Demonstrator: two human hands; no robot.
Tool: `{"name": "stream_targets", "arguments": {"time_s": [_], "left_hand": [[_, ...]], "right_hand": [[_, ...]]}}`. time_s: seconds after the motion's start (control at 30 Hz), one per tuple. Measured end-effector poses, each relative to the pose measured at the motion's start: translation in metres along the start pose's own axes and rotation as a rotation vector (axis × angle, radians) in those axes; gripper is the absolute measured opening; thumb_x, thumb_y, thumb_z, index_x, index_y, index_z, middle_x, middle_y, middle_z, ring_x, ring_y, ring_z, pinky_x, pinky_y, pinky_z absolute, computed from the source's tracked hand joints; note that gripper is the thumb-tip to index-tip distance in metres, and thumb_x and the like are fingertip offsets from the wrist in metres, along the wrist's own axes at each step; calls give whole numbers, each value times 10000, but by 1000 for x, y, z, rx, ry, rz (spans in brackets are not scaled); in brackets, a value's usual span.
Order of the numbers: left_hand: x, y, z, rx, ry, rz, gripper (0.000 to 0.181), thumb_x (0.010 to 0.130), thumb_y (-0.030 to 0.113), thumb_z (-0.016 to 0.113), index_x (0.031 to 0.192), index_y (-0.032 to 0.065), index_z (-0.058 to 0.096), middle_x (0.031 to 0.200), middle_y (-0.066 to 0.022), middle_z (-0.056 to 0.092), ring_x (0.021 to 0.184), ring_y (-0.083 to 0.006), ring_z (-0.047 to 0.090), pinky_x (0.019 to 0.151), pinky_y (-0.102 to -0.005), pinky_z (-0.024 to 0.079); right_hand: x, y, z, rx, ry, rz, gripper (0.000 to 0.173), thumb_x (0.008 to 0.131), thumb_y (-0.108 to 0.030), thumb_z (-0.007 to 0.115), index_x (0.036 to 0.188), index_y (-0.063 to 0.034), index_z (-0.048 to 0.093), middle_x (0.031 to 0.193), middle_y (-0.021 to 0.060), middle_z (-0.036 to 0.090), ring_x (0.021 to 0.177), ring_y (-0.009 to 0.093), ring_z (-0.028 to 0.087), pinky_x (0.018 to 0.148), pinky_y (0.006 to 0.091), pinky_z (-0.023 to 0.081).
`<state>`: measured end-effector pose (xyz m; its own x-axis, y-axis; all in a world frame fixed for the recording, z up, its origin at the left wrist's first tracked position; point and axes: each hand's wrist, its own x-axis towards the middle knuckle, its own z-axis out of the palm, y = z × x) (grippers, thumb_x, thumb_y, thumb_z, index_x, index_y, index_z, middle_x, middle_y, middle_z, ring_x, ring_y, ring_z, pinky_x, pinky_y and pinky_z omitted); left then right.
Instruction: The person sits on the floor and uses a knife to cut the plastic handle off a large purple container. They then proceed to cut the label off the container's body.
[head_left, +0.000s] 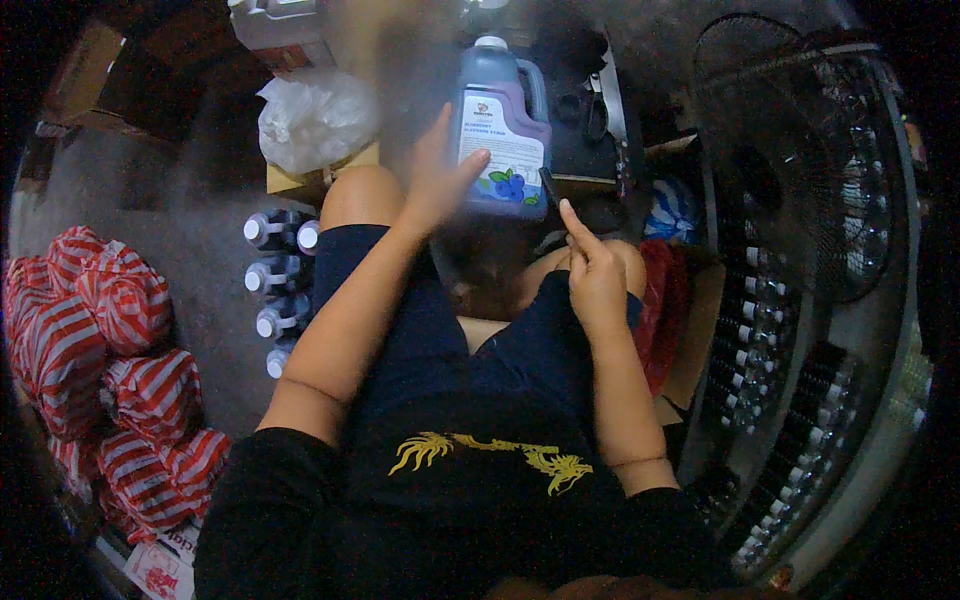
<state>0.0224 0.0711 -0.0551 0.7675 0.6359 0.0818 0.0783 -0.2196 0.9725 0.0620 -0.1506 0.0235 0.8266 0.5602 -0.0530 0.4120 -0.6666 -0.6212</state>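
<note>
A handled plastic jug (491, 127) of purplish liquid stands upright before my knees, with a white cap and a label picturing blueberries. My left hand (442, 169) grips its left side, thumb lying across the label and the fingers partly blurred. In my right hand (596, 262) is a thin dark flat tool (550, 189), its exact kind unclear. The index finger extends along it, and its tip lies at the lower right edge of the label. Whether the tip touches the jug I cannot tell.
Several similar capped jugs (277, 274) stand on the floor by my left knee. Red-and-white striped bags (127, 300) are piled farther left. A clear plastic bag (319, 120) rests on a cardboard box (289, 180). Rightward are a rack of bottles (750, 330) and a fan (795, 150).
</note>
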Motion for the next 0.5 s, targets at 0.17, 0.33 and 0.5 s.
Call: {"name": "stream_targets", "arguments": {"time_s": [0.17,0.33,0.5], "left_hand": [[2,-8,-3,16,-49,-44,799,818,382,639,1444,122,216,1281,-250,387,1203,-343,396,1038,-400,283],[2,-14,-1,46,-54,-75,803,816,383,637,1441,105,217,1280,-258,389,1205,-346,392,1042,-399,278],[2,-10,-2,-42,-58,-39,803,812,385,642,1436,92,229,1279,-261,388,1201,-346,392,1043,-397,276]], "right_hand": [[-10,-4,-21,-214,-20,-76,533,829,-23,535,1271,-321,515,865,218,612,729,360,609,674,440,465],[-23,-9,-25,-170,-96,42,531,830,-24,534,1264,-329,519,937,183,625,815,353,615,721,422,481],[-23,-15,-24,-198,-96,42,551,824,-16,535,1274,-333,507,925,183,622,804,358,607,708,442,474]]}}
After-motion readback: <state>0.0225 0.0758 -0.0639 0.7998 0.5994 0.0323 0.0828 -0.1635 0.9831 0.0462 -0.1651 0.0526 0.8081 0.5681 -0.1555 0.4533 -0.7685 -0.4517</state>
